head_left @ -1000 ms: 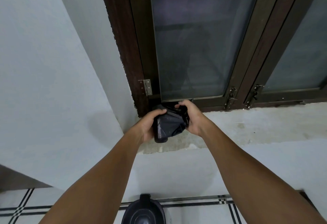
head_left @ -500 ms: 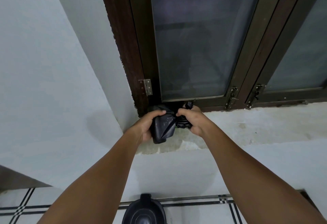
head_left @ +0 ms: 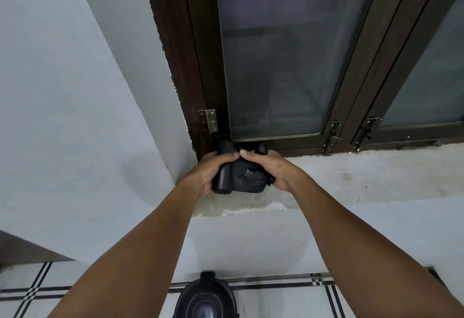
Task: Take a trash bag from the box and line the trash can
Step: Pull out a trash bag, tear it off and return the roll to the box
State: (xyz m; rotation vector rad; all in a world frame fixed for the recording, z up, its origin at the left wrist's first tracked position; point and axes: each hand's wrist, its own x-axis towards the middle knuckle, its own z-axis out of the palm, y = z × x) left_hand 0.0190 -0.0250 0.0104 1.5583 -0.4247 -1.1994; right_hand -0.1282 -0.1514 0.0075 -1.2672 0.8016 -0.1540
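Hands brought closer since earlier; black trash bag roll (head_left: pixel 238 176) is gripped by left hand (head_left: pixel 213 171) and right hand (head_left: pixel 270 168) above windowsill (head_left: pixel 364 179)

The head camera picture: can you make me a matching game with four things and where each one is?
Things:
1. bag roll
2. trash can
3. hinge
4. left hand

Places:
A. on the tiled floor, at the bottom edge
B. screwed to the brown window frame
C. gripped between both hands over the sill
D. wrapped round the rolled end of the black plastic

Pairs: 1-C, 2-A, 3-B, 4-D
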